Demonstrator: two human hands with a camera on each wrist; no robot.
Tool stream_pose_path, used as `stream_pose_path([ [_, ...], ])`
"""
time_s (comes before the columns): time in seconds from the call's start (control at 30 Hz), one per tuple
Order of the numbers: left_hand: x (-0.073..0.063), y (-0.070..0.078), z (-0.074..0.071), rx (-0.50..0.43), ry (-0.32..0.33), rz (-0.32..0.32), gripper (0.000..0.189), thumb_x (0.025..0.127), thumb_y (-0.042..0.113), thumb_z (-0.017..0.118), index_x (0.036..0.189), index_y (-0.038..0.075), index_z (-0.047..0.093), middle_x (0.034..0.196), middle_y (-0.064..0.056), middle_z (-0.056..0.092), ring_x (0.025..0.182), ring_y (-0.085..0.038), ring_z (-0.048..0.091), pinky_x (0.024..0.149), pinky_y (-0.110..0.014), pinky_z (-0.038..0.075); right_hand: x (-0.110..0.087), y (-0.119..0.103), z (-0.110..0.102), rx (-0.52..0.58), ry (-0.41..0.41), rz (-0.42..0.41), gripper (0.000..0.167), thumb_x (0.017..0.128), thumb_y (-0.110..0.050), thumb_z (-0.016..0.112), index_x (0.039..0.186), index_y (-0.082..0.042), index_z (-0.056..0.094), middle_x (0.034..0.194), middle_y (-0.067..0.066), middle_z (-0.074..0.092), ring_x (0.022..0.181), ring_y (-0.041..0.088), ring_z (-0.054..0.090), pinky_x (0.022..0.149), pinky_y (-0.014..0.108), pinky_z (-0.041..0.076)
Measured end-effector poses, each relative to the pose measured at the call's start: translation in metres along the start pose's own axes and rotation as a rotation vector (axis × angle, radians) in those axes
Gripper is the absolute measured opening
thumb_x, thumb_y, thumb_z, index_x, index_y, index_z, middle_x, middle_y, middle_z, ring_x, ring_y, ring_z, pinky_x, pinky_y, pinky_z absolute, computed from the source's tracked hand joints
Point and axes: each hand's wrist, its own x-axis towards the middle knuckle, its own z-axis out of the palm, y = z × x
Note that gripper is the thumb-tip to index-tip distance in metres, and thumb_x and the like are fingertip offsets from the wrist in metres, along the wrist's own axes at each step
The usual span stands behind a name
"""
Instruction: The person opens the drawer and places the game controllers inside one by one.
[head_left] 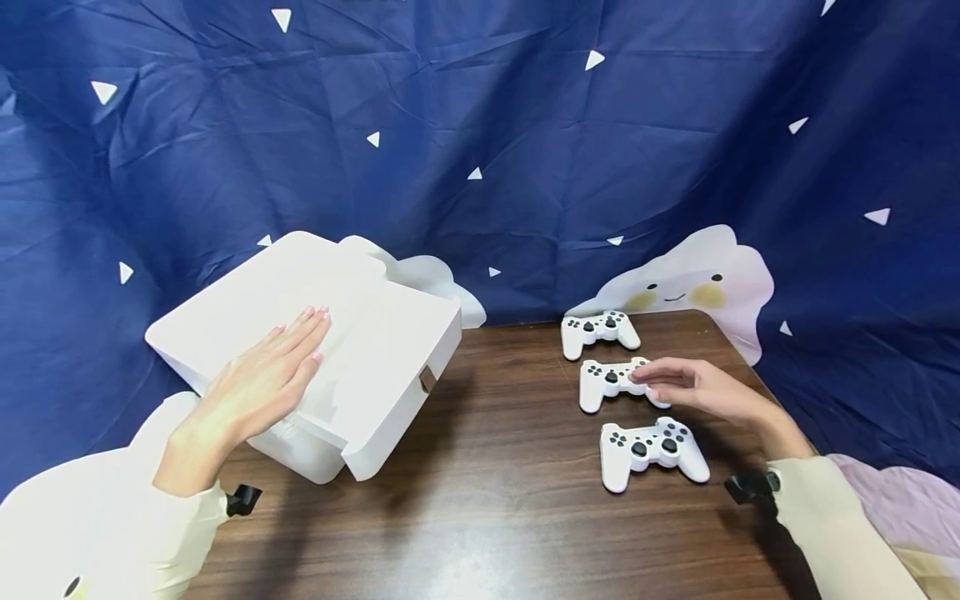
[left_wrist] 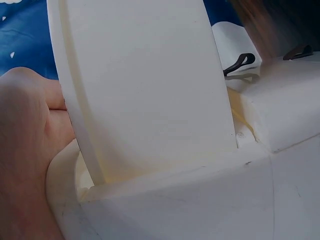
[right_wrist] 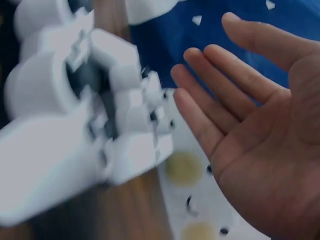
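A white drawer box [head_left: 255, 292] lies tilted on the table at the left, with its drawer [head_left: 405, 333] partly pulled out toward the right. The drawer's front bears a small brown tab [head_left: 427, 379]. My left hand [head_left: 266, 375] rests flat on the top of the box, fingers straight and together. Over at the right, my right hand [head_left: 701, 387] hovers above the middle white game controller [head_left: 592, 393], its fingers loosely bent and overlapping the controller's right side. In the right wrist view the right palm [right_wrist: 260, 145] faces the controllers with nothing in it.
Another game controller [head_left: 651, 446] lies in front of the middle one, and a third controller [head_left: 600, 327] lies behind it by the table's back edge. A dark blue curtain [head_left: 525, 125] with white triangles hangs behind the brown wooden table [head_left: 510, 467].
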Motion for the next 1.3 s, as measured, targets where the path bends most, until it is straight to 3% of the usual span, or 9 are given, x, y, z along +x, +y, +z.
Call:
stream_pose_path([
  [0.3,0.001,-0.001,0.002,-0.006,0.006,-0.009,0.058,0.117,0.037,0.031,0.17,0.013,0.027,0.178,-0.006,0.025,0.165,-0.03,0.024,0.137,-0.053,0.022,-0.036,0.047,0.002,0.223,-0.003,-0.006,0.052,0.103,0.004,0.063,0.149,0.019,0.044,0.147,-0.003,0.068,0.136,0.0,0.061,0.11,0.012,0.051],
  [0.5,0.001,0.0,0.001,0.009,0.014,-0.003,0.058,0.117,0.036,0.032,0.169,0.012,0.029,0.177,-0.007,0.026,0.165,-0.03,0.025,0.136,-0.053,0.023,-0.048,0.063,0.008,0.288,-0.011,-0.043,0.057,0.101,0.011,0.061,0.152,0.021,0.037,0.154,0.006,0.062,0.142,0.001,0.057,0.115,0.012,0.047],
  [0.73,0.001,0.001,0.001,0.006,0.009,-0.011,0.058,0.117,0.037,0.031,0.17,0.012,0.028,0.177,-0.006,0.026,0.165,-0.03,0.025,0.136,-0.053,0.022,-0.05,0.073,0.018,0.357,-0.091,-0.069,0.067,0.097,0.015,0.061,0.155,0.021,0.029,0.16,-0.003,0.056,0.147,-0.003,0.049,0.116,0.009,0.042],
  [0.83,0.001,0.001,0.002,0.01,0.005,-0.012,0.058,0.117,0.036,0.032,0.17,0.012,0.028,0.178,-0.006,0.026,0.165,-0.03,0.025,0.136,-0.053,0.022,-0.05,0.073,0.021,0.328,-0.112,-0.055,0.072,0.095,0.014,0.065,0.157,0.017,0.03,0.163,0.003,0.054,0.148,-0.007,0.045,0.114,0.005,0.038],
  [1.07,0.003,0.002,0.002,0.014,0.009,-0.012,0.058,0.116,0.036,0.033,0.169,0.012,0.029,0.177,-0.006,0.027,0.165,-0.029,0.026,0.136,-0.052,0.023,-0.05,0.071,0.027,0.143,-0.118,-0.017,0.083,0.088,0.002,0.08,0.161,0.003,0.04,0.166,0.025,0.042,0.146,-0.014,0.038,0.109,0.0,0.03],
  [1.17,0.002,0.002,0.002,0.013,0.01,-0.014,0.058,0.116,0.036,0.033,0.169,0.012,0.03,0.177,-0.005,0.028,0.165,-0.029,0.027,0.136,-0.052,0.023,-0.05,0.072,0.028,0.09,-0.097,-0.002,0.085,0.085,-0.003,0.085,0.159,0.001,0.044,0.163,0.024,0.046,0.142,-0.013,0.042,0.106,0.001,0.032],
  [1.3,0.002,0.002,0.002,0.018,0.015,-0.014,0.058,0.116,0.036,0.034,0.169,0.012,0.031,0.177,-0.006,0.029,0.164,-0.029,0.028,0.136,-0.051,0.023,-0.049,0.074,0.029,0.041,-0.045,0.02,0.081,0.084,-0.006,0.087,0.156,-0.001,0.05,0.158,0.011,0.057,0.131,-0.011,0.049,0.1,0.003,0.037],
])
